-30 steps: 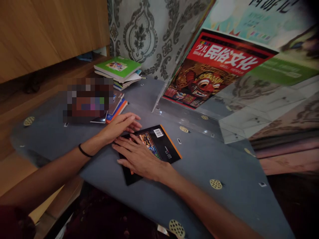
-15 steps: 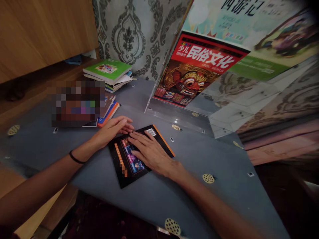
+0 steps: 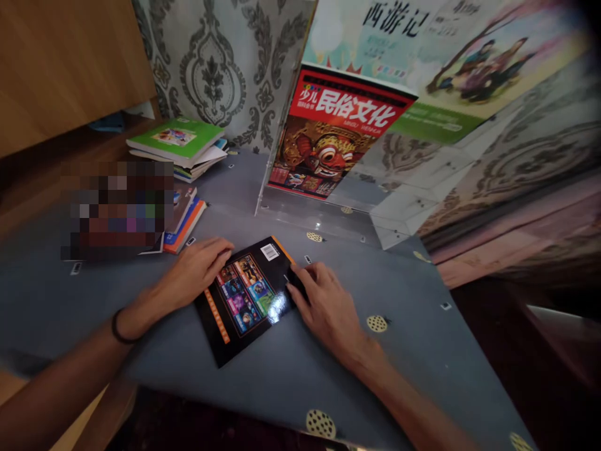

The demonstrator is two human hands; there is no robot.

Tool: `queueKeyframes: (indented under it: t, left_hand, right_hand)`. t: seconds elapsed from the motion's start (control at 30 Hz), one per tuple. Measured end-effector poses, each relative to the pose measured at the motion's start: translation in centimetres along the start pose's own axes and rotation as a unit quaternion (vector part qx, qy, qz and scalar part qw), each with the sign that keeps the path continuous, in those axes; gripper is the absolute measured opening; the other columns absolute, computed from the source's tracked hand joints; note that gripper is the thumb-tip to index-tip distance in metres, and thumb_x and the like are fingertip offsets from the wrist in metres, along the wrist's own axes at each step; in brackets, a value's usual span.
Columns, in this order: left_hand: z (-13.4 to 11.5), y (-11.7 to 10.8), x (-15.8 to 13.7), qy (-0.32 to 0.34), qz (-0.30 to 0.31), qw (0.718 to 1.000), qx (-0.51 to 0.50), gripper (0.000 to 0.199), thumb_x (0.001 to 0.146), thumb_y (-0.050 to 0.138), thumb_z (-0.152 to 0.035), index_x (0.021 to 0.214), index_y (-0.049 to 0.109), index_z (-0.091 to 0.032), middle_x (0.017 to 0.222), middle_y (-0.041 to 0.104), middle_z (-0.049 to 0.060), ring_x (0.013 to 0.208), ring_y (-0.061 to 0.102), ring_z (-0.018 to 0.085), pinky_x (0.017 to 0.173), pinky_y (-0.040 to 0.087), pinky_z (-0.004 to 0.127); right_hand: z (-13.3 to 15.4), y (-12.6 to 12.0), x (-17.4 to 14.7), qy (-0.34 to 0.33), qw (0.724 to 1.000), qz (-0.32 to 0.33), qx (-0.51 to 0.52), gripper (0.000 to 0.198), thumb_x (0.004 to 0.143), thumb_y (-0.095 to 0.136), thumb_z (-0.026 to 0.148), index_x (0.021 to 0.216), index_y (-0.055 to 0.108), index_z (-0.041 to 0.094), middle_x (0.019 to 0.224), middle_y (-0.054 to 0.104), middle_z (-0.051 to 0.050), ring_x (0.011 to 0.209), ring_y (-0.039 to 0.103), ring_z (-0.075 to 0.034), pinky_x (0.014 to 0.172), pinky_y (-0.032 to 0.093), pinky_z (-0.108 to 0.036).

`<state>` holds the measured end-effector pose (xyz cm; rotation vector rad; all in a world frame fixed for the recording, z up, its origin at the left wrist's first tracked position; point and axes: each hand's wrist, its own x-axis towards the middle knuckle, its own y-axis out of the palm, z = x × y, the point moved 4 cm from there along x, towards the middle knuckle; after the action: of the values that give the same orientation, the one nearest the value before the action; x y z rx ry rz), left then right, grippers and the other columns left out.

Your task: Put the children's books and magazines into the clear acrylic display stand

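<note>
A black paperback book (image 3: 253, 338) lies on the table with its back cover up, showing a barcode, small colourful pictures and an orange spine edge. At its upper left edge is my left hand (image 3: 195, 269), palm down, with fingers stretched out and close together, the tips touching the book. On the opposite side, the bent fingers and thumb of my right hand (image 3: 326, 310) close on the spine edge. The fingertips under that edge are partly hidden. A dark band circles my left wrist.
Beyond the book stands a clear acrylic rack (image 3: 399, 213) holding a red book (image 3: 323, 144) and a pale green-bottomed book (image 3: 432, 125). Back left is a stack topped by a green book (image 3: 188, 144); nearer lie more books (image 3: 185, 225), partly blurred out. A wooden cabinet (image 3: 70, 62) overhangs the left side.
My right hand has slid off the middle of the cover to the spine edge, uncovering the pictures. My left hand has moved left and lower, onto the book's edge. The view has shifted somewhat.
</note>
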<state>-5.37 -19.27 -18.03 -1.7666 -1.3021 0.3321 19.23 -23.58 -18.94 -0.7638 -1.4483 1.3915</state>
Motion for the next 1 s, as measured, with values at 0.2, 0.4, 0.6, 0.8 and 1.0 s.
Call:
queueKeyframes:
  t: [0.2,0.4,0.6,0.8,1.0]
  left_hand:
    - [-0.8,0.0,-1.0,-0.062,0.043,0.995,-0.064,0.032,0.099,0.040,-0.040,0.099,0.065,-0.020,0.079,0.069,0.003,0.071,0.068,0.019,0.067,0.054,0.032]
    - [-2.3,1.2,-2.0,-0.139,0.170,0.946,-0.237,0.038,0.098,0.042,-0.050,0.101,0.063,-0.018,0.076,0.069,0.002,0.053,0.064,0.013,0.046,0.049,0.023]
    - [-1.2,-1.1,0.1,-0.046,0.025,0.998,-0.040,0.032,0.098,0.045,-0.044,0.103,0.068,-0.021,0.082,0.074,0.003,0.077,0.071,0.021,0.072,0.054,0.033]
    - [0.7,-0.2,0.4,-0.025,0.000,1.000,0.011,0.030,0.100,0.042,-0.036,0.110,0.065,-0.021,0.093,0.075,0.006,0.089,0.071,0.023,0.084,0.054,0.037]
    - [0.8,0.6,0.1,0.012,-0.012,0.999,0.035,0.026,0.101,0.041,-0.032,0.106,0.065,-0.022,0.096,0.072,0.006,0.091,0.069,0.023,0.083,0.053,0.037]
  right_hand:
    - [-0.7,0.7,0.3,0.013,0.992,-0.026,0.127,0.024,0.099,0.050,0.020,0.118,0.065,0.019,0.113,0.061,-0.014,0.100,0.065,-0.027,0.086,0.061,-0.046]
    - [-0.5,2.0,4.9,-0.038,0.984,-0.030,0.171,0.025,0.098,0.048,0.012,0.113,0.067,0.019,0.120,0.062,-0.012,0.110,0.062,-0.024,0.096,0.056,-0.043]
    - [3.6,0.8,5.2,-0.132,0.986,-0.030,0.101,0.026,0.100,0.047,0.013,0.115,0.069,0.014,0.127,0.066,-0.016,0.117,0.060,-0.028,0.101,0.052,-0.048]
    - [8.6,1.3,3.6,-0.249,0.965,-0.017,0.084,0.049,0.101,0.056,0.040,0.135,0.057,0.005,0.146,0.058,-0.019,0.138,0.050,-0.031,0.118,0.040,-0.050]
    - [8.7,1.8,3.8,-0.240,0.967,-0.014,0.080,0.056,0.103,0.052,0.044,0.139,0.053,0.002,0.149,0.055,-0.021,0.144,0.046,-0.032,0.122,0.034,-0.052]
